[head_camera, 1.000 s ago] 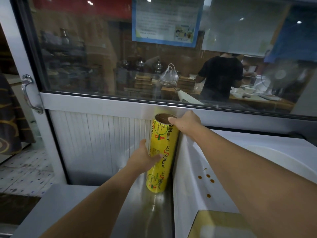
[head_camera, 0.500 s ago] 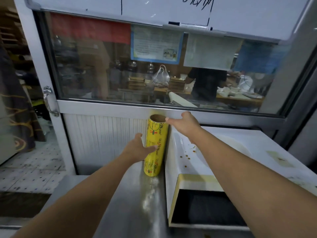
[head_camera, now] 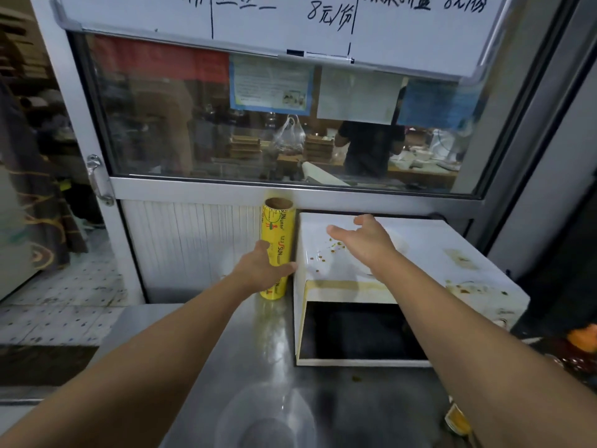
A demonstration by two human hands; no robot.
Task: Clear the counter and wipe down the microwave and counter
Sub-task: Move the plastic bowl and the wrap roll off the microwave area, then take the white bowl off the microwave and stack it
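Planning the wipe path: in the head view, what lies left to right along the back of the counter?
door handle → left hand → yellow roll → right hand → microwave

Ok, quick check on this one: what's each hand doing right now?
Left hand: grips the lower part of the upright yellow cling-film roll.
Right hand: open, holding nothing, above the stained top of the microwave.

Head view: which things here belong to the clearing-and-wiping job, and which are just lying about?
Job:
- yellow roll, gripped by left hand
- stained microwave, under open right hand
- steel counter

Lying about:
- whiteboard
- door handle
- orange thing, far right
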